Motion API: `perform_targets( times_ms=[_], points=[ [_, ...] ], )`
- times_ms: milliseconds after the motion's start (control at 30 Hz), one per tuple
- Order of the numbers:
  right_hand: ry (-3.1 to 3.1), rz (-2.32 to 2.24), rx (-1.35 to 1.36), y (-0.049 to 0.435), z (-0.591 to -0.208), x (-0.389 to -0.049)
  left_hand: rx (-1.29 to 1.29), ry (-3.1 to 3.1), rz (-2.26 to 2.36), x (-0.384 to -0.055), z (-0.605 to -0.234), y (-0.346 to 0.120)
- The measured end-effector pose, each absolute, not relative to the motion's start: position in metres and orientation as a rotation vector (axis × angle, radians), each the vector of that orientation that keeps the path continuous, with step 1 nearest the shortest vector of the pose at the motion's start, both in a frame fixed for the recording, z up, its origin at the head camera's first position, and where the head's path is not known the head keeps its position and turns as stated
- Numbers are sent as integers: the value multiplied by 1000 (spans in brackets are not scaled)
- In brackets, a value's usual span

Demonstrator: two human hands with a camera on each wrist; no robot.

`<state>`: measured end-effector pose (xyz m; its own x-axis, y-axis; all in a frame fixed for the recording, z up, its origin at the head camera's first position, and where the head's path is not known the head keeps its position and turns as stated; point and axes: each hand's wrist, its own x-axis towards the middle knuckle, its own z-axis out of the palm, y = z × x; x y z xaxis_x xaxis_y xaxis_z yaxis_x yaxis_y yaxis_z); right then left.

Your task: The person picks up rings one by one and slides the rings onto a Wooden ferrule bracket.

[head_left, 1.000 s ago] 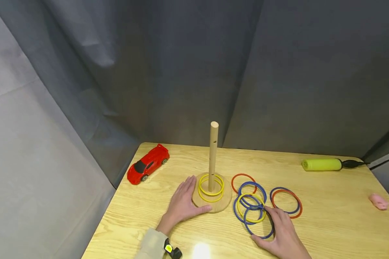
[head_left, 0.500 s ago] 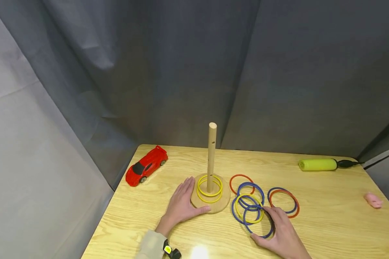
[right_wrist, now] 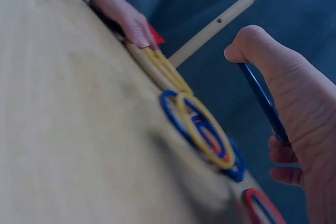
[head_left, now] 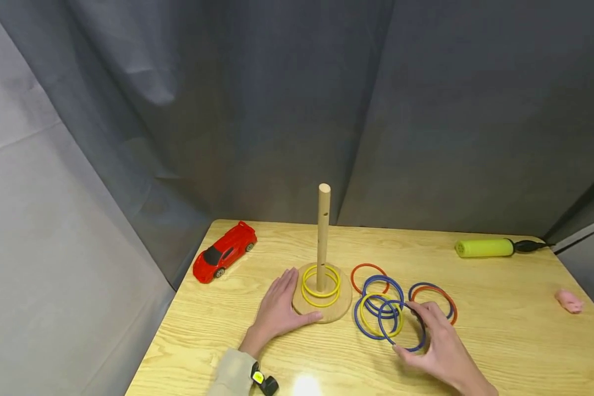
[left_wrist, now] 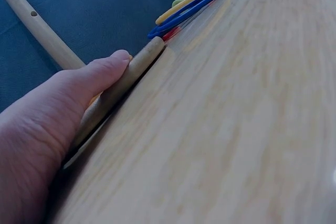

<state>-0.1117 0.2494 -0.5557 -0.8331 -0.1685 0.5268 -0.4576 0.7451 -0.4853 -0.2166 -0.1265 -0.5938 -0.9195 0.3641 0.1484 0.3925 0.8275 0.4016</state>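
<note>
In the head view, my right hand (head_left: 440, 346) pinches a blue ring (head_left: 411, 350) between thumb and fingers, raised a little over the table. The right wrist view shows that blue ring (right_wrist: 262, 100) edge-on, apart from the rings beneath. With thumb and fingers spread around the rim, my left hand (head_left: 279, 311) holds the round wooden base (head_left: 344, 300) of a ring-toss stand. Its upright post (head_left: 323, 236) has two yellow rings (head_left: 320, 306) around its foot. Right of the base lies a pile of overlapping blue rings with a yellow ring (head_left: 361, 316) and a red ring (head_left: 368, 264).
A red toy car (head_left: 226, 253) stands at the back left. Further right lie a red ring (head_left: 456, 311) over a blue one, partly behind my right hand. A yellow-green hand pump (head_left: 485, 248) lies at the back right, with a crumpled pink item (head_left: 569, 301) near the right edge.
My right hand has lifted the blue ring off the pile and shifted slightly right with it. The left hand stays on the wooden base.
</note>
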Motion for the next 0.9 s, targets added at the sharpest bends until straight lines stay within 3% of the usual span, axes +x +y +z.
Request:
perform_targets(
  times_ms=[900],
  points=[
    [-2137, 950, 834, 242, -420, -182, -605, -2927, -670, -215, -597, -128]
  ],
)
